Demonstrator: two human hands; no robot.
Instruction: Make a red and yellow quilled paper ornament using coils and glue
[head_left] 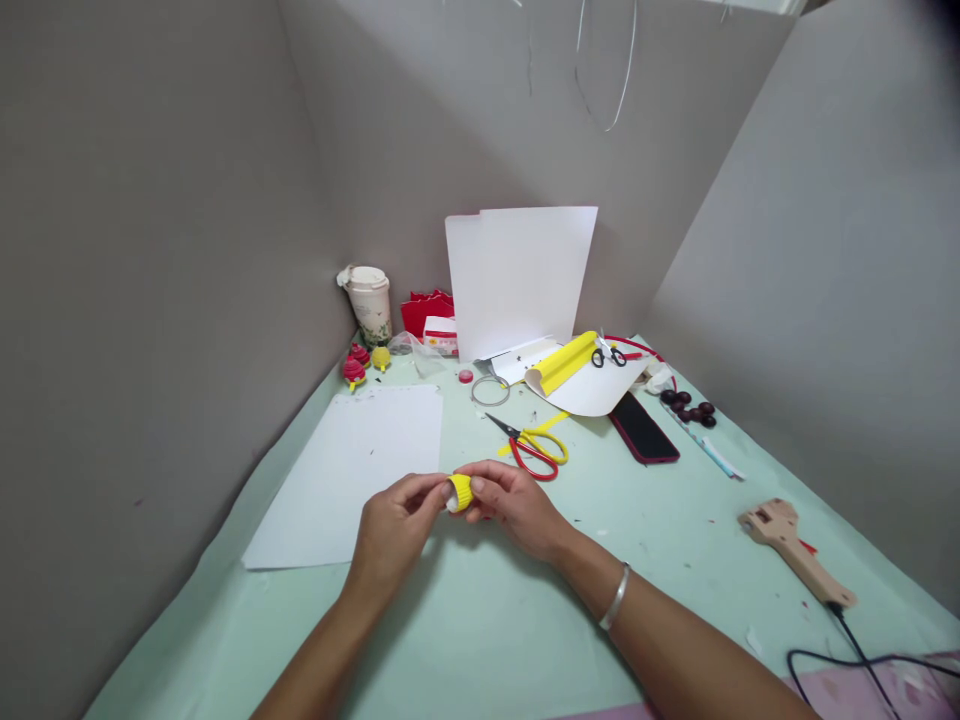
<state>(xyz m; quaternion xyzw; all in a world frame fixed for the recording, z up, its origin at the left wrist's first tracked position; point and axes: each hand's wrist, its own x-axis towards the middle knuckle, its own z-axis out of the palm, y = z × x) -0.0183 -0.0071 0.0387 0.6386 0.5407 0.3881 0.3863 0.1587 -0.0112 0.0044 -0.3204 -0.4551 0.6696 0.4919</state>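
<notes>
Between my fingertips is a small yellow ribbed cup-shaped piece [461,492] with something white at its open left end. My left hand [395,522] pinches its left side, thumb and forefinger closed on the rim. From the right, my right hand [517,505] grips the same piece with thumb and fingers. The piece is held above the green table covering [495,620]. Just beyond my hands lie scissors with one red and one yellow handle [534,450], beside a thin yellow strip [553,422]. A stack of white paper [360,460] is left of my left hand.
A glue gun [799,555] with a black cord lies at right. Behind it are a phone [643,428] and dark round beads [686,408]. Yellow paper [568,363] and small black scissors [608,356] lie farther back. A lidded cup [370,303] and red ornaments [354,372] stand back left.
</notes>
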